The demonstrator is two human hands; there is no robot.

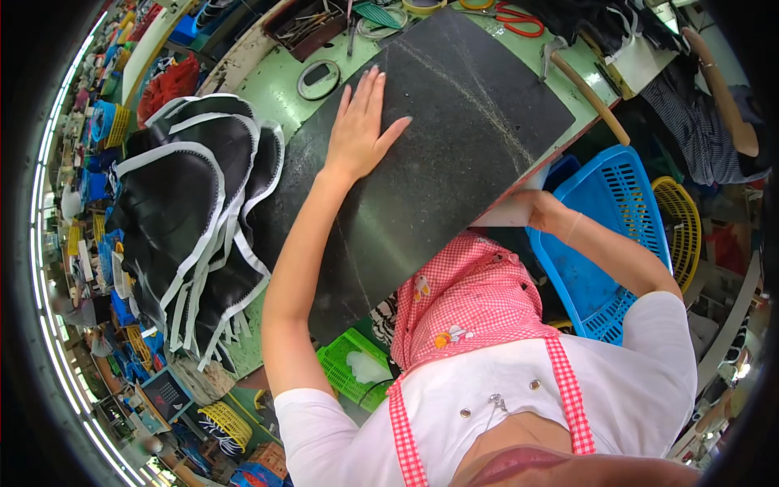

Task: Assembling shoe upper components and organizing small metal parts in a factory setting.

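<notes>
My left hand (365,122) lies flat on a large black mat (438,146), fingers stretched and thumb apart, with nothing held. The mat covers much of the green worktable and has pale scuff lines. At the table's right edge, my right hand (544,209) is closed on a pale white flat piece (505,213), its fingertips partly hidden. To the left of the mat lies a heap of black sheet pieces with white edging (174,203), their loose white strips hanging toward the near side. A hammer with a wooden handle (592,97) rests across the far right corner.
A blue basket (604,243) stands beside my right forearm, a yellow one (677,231) behind it. Red-handled scissors (519,20), a grey ring (318,79) and a tool box (304,28) sit at the far side. Below the table is a green basket (353,365). Another person's arm (726,105) shows far right.
</notes>
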